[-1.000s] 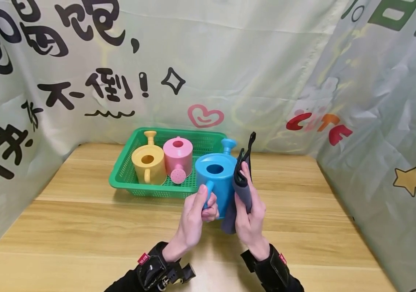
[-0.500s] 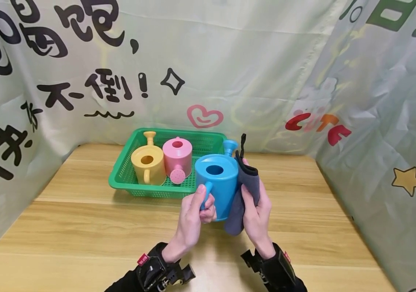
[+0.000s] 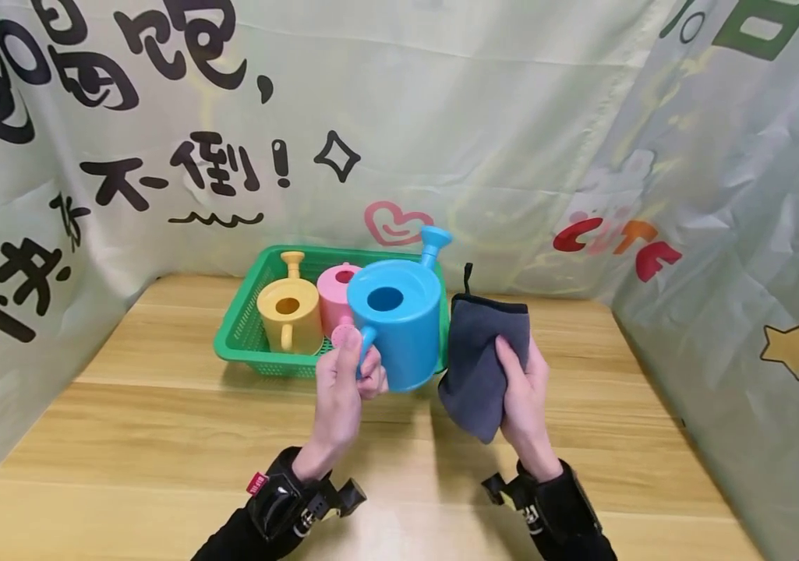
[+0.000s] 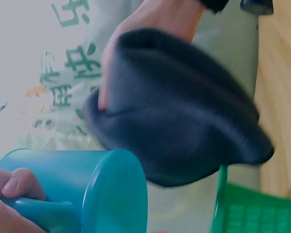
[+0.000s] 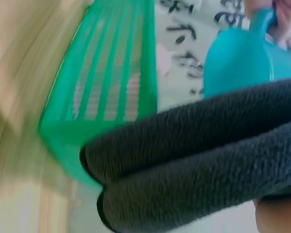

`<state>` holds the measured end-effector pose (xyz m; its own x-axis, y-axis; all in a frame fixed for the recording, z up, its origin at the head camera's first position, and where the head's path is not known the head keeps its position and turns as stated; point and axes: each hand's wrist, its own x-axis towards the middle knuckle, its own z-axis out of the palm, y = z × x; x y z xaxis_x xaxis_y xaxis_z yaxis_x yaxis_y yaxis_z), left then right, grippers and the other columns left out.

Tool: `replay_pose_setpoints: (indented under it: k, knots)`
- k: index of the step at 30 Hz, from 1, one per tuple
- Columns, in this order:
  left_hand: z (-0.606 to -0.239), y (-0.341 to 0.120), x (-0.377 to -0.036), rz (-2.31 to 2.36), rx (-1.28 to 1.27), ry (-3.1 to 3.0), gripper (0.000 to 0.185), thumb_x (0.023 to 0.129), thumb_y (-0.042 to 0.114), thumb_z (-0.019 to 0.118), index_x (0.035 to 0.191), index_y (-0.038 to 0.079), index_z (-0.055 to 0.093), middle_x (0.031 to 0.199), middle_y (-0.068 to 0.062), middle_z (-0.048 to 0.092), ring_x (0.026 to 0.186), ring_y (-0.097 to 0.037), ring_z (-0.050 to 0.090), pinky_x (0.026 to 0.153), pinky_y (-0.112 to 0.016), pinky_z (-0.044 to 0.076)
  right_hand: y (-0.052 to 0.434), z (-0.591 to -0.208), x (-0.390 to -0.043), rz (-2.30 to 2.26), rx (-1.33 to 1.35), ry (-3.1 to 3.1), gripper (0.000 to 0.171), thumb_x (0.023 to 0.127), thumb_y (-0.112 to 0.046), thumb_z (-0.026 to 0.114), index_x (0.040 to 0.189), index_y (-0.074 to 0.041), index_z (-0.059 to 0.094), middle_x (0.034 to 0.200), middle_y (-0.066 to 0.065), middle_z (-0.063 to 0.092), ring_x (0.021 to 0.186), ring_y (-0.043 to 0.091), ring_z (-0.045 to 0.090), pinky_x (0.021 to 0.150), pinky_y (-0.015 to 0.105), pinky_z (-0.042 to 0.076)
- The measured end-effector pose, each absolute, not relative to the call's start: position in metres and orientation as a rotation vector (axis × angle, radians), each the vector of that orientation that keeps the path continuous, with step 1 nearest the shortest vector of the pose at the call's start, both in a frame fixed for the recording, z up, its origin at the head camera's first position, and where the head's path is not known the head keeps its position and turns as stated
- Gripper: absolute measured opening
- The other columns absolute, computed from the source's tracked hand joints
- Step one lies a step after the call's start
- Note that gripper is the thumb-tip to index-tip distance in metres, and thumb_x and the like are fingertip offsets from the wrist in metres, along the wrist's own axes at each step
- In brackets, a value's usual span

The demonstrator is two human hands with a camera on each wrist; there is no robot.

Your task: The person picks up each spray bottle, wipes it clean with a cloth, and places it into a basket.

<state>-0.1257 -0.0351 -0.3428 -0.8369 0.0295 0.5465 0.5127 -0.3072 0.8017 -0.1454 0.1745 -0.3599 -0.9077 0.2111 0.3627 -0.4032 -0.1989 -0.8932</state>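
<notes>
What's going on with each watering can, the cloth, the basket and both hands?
blue watering can: held up off the table by its handle, upright, spout pointing away.
left hand: grips the blue can's handle.
grey cloth: folded, held apart from the blue can.
right hand: holds the cloth.
yellow watering can: upright in the basket.
pink watering can: in the basket, partly hidden.
green basket: on the table.

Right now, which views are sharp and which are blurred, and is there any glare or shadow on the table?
Head view: sharp and evenly lit; a pale glare patch on the table between the wrists, soft shadows under the green basket and both hands. Left wrist view: close and soft, the grey cloth smeared at its edges, the blue watering can clearer. Right wrist view: basket and table streaked by motion blur, cloth pile fairly crisp.
</notes>
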Motion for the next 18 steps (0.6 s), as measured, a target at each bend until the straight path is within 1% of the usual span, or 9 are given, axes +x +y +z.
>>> replay_pose_setpoints:
  k: [3,5,7,9,12,14,18]
  knots:
    - [-0.342,-0.04,-0.135,-2.137,-0.662,-1.635,0.047,0.109,0.021,0.031,0.068,-0.001,0.034,0.053,-0.008,0.027,0.047,-0.018,0.032,0.048,-0.028,0.03,0.193,-0.36,-0.156,2.155,0.173,-1.728,0.016,0.104,-0.012,0.053,0.113,-0.015,0.065,0.099,-0.005,0.068,0.087,0.007,0.066,0.076,0.021,0.055]
    - [-0.34,-0.043,-0.142,-2.103,-0.654,-1.661,0.046,0.109,0.02,0.031,0.068,-0.002,0.035,0.054,-0.008,0.028,0.048,-0.017,0.032,0.049,-0.027,0.03,0.207,-0.361,-0.165,2.128,0.18,-1.762,0.017,0.104,-0.011,0.053,0.116,-0.014,0.065,0.1,-0.005,0.068,0.086,0.006,0.067,0.075,0.02,0.055]
    - [-0.338,-0.046,-0.149,-2.093,-0.652,-1.697,0.046,0.109,0.021,0.031,0.069,-0.002,0.035,0.055,-0.007,0.027,0.049,-0.017,0.032,0.051,-0.025,0.03,0.22,-0.362,-0.173,2.093,0.185,-1.792,0.017,0.104,-0.011,0.053,0.117,-0.014,0.064,0.1,-0.005,0.069,0.085,0.006,0.067,0.075,0.019,0.055]
    - [-0.336,-0.047,-0.156,-2.098,-0.646,-1.75,0.047,0.109,0.025,0.031,0.071,-0.002,0.035,0.057,-0.005,0.028,0.051,-0.021,0.031,0.055,-0.024,0.03,0.231,-0.363,-0.18,2.053,0.187,-1.823,0.018,0.104,-0.012,0.053,0.118,-0.014,0.064,0.1,-0.006,0.068,0.085,0.005,0.067,0.075,0.019,0.055]
    - [-0.334,-0.047,-0.165,-2.1,-0.624,-1.886,0.048,0.11,0.033,0.029,0.076,0.001,0.039,0.062,-0.004,0.032,0.057,-0.026,0.034,0.062,-0.024,0.031,0.243,-0.364,-0.188,1.981,0.167,-1.869,0.016,0.104,-0.013,0.053,0.116,-0.014,0.064,0.098,-0.007,0.068,0.082,0.005,0.067,0.072,0.018,0.054]
    - [-0.335,-0.047,-0.171,-2.074,-0.611,-1.996,0.048,0.111,0.036,0.028,0.08,0.002,0.042,0.066,-0.005,0.037,0.062,-0.027,0.038,0.066,-0.025,0.034,0.249,-0.364,-0.193,1.928,0.16,-1.901,0.016,0.103,-0.013,0.054,0.116,-0.015,0.064,0.098,-0.007,0.067,0.082,0.005,0.066,0.072,0.017,0.053]
    - [-0.339,-0.043,-0.182,-1.908,-0.578,-2.22,0.043,0.112,0.034,0.027,0.087,0.005,0.048,0.075,-0.007,0.045,0.073,-0.023,0.047,0.073,-0.027,0.038,0.26,-0.365,-0.199,1.784,0.172,-2.026,0.017,0.104,-0.014,0.054,0.117,-0.011,0.063,0.098,-0.011,0.065,0.083,0.003,0.064,0.073,0.015,0.05]
